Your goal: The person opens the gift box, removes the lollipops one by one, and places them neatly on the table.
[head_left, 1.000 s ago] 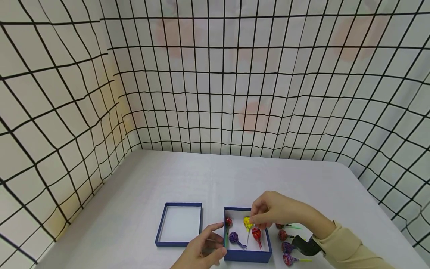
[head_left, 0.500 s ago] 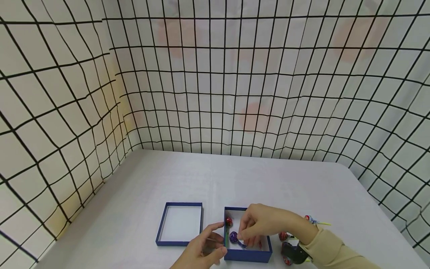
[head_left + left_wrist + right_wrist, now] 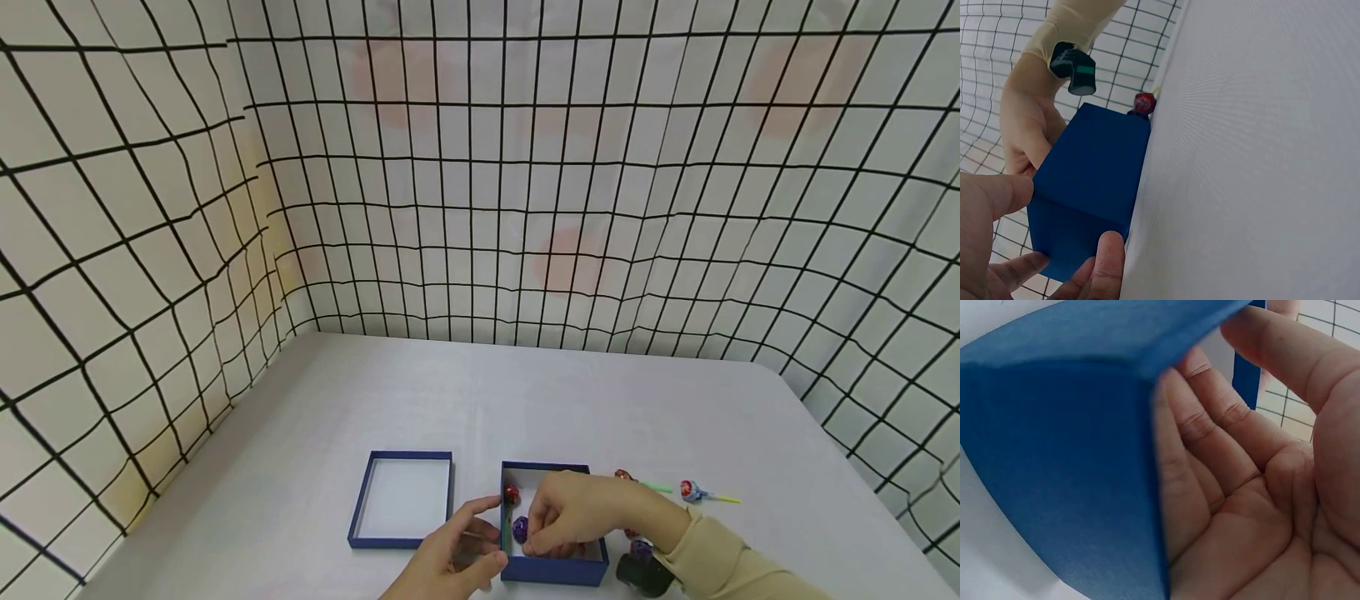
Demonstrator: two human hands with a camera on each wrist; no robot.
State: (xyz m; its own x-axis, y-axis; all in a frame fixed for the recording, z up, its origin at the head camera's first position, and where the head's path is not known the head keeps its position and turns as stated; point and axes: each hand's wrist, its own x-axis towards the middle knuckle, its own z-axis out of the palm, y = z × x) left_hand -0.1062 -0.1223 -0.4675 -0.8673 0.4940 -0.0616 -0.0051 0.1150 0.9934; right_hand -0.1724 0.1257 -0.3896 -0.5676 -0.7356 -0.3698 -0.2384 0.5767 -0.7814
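A blue box (image 3: 553, 571) with a white inside stands near the table's front edge. My left hand (image 3: 450, 554) rests against its left end, thumb at the front corner and index finger at the left wall. The left wrist view shows those fingertips touching the blue wall (image 3: 1091, 169). My right hand (image 3: 573, 512) reaches into the box with bent fingers; the box wall (image 3: 1060, 469) hides its fingertips in the right wrist view, so anything between them is unseen. Beside that hand lies a purple lollipop (image 3: 521, 529). A dark red lollipop (image 3: 512, 495) lies along the left wall.
An open blue-rimmed lid (image 3: 401, 500) lies left of the box. To the right, a red-and-blue lollipop (image 3: 692, 491), an orange-brown lollipop (image 3: 624, 475) and a purple one (image 3: 641, 549) lie on the table, others partly hidden by the right arm. Black netting (image 3: 495, 183) encloses the table.
My right hand has moved left and towards the front, down into the box, and now covers the yellow lollipop and most of the bright red one. The left hand has stayed in place.
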